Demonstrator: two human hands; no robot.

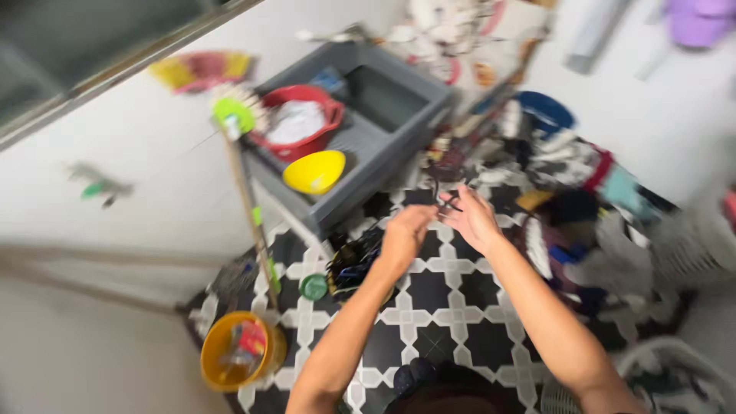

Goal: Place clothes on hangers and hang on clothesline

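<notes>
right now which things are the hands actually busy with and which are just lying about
In hand:
- left hand and right hand, raised together over the floor
- thin dark wire-like thing between them, too blurred to identify

Lying about:
- yellow plastic bowl in the grey tray
- red plastic basket
- orange bucket on the tiled floor
- wooden-handled brush
- heap of clothes

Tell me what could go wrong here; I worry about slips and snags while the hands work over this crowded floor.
1. The left hand and right hand pinch a thin dark wire thing, too blurred to identify; it could slip or poke a finger.
2. The broom leans by the grey tub; a bump might topple it.
3. The clothes pile and yellow bucket crowd the tiled floor, so tripping seems possible.
</notes>
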